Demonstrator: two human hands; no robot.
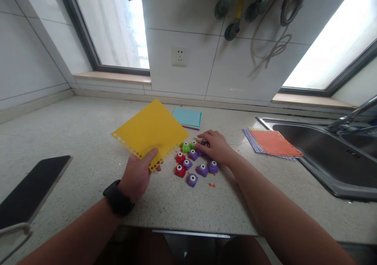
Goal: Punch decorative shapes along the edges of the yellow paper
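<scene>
My left hand [138, 174] is closed on the lower corner of a yellow sheet of paper [153, 127], thumb on top. Small shapes are punched along the sheet's two lower edges. At the back right of a cluster of paper punches, my right hand [216, 146] has its thumb and fingers around a purple paper punch [204, 141], which they partly hide. About it stand green punches [185, 147], red punches [180, 171] and several more purple punches [202, 170]. Small orange paper cutouts [212, 185] lie scattered among them.
A stack of blue paper [187, 117] lies behind the punches. Orange sheets [275, 142] and purple sheets [255, 145] with punched edges overlap the rim of the metal sink [321, 170] at right. A dark flat tablet-like object [32, 190] lies at left on the speckled counter [85, 127].
</scene>
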